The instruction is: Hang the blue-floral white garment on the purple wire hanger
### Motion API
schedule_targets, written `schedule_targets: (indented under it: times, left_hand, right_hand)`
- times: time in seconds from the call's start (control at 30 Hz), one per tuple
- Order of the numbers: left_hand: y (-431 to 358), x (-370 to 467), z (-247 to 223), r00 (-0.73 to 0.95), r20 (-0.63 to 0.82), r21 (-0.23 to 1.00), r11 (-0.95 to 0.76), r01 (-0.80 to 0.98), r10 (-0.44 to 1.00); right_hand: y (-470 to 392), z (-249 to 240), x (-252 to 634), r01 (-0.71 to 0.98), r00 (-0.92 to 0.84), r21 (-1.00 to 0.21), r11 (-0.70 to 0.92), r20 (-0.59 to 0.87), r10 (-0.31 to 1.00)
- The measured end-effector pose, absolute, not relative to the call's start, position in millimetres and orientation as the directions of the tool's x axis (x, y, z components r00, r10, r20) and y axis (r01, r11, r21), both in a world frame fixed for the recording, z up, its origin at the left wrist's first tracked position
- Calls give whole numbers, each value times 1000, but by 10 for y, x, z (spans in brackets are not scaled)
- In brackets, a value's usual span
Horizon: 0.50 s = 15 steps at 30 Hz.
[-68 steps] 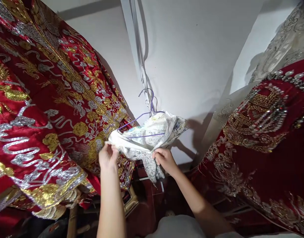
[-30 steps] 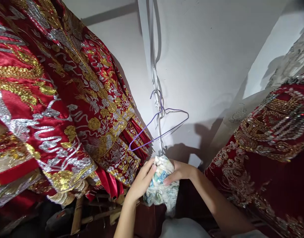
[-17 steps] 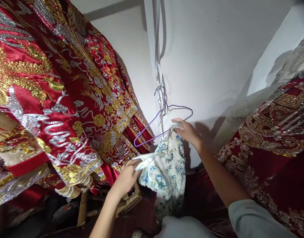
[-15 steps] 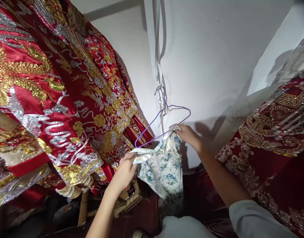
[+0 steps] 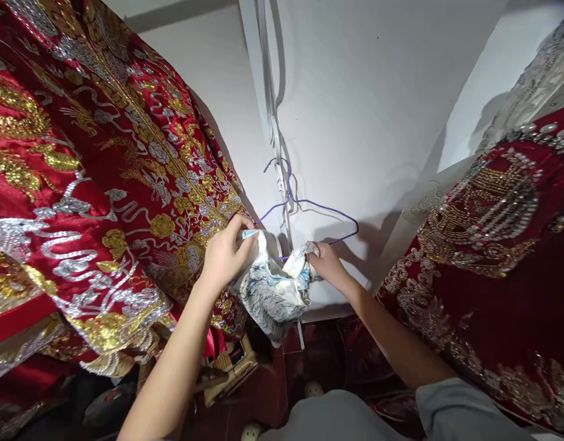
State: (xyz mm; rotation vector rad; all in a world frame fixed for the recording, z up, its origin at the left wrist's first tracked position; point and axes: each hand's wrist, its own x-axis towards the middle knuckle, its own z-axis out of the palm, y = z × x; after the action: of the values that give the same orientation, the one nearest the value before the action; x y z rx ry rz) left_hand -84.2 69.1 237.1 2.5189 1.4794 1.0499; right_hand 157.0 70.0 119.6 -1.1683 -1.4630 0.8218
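A purple wire hanger [image 5: 327,209] hangs by its hook on a white strap [image 5: 266,101] against the wall. In front of its lower part is a small white garment with a blue pattern and grey fluffy trim [image 5: 272,300]. My left hand [image 5: 225,252] is closed on one shoulder of the garment, at the hanger's left end, which the hand and cloth hide. My right hand [image 5: 326,264] pinches the other shoulder edge below the hanger's right arm. That right end of the hanger sticks out bare beyond the hand. Part of the bottom bar shows through the neck opening.
A red embroidered jacket [image 5: 139,165] with gold and silver work hangs close on the left. At right stands a dark red beaded gown [image 5: 488,269]. A light wooden object [image 5: 238,367] sits on the dark tiled floor [image 5: 263,392].
My left hand has risen to the hanger's left end with its shoulder of the garment, now covering that end. The garment's lower part has swung up and bunched. The view has shifted right.
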Motion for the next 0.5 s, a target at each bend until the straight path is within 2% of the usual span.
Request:
schedule_targets:
  times: [0.07, 0.13, 0.23, 0.3, 0.37, 0.43, 0.5]
  left_hand:
    - [828, -783, 2341, 327, 562, 382, -589, 712, 759]
    - [928, -798, 2306, 334, 571, 398, -609, 686, 750]
    - [1028, -885, 2311, 343, 565, 411, -617, 671, 750]
    - [1095, -944, 2360, 351, 556, 411, -617, 671, 753]
    - [1174, -996, 2425, 326, 581, 398, -610, 685, 746]
    - [1261, -1047, 2482, 261, 651, 378, -603, 702, 713]
    - [1335, -1088, 2507, 180, 697, 394, -581, 712, 694]
  right_hand:
    - [627, 1217, 1659, 222, 95, -904, 366, 394, 914]
    - [614, 1246, 1862, 227, 275, -880, 417, 469, 840]
    - [673, 1299, 2246, 294, 471, -876, 382, 481, 739]
    - [673, 1354, 2460, 350, 412, -881, 318, 450, 793]
    - [583, 1428, 2600, 372, 231, -890, 264, 364, 902]
    - [420, 1505, 2663, 339, 54, -916, 216, 248, 967]
    - [261, 1564, 2651, 265, -49, -948, 177, 170, 984]
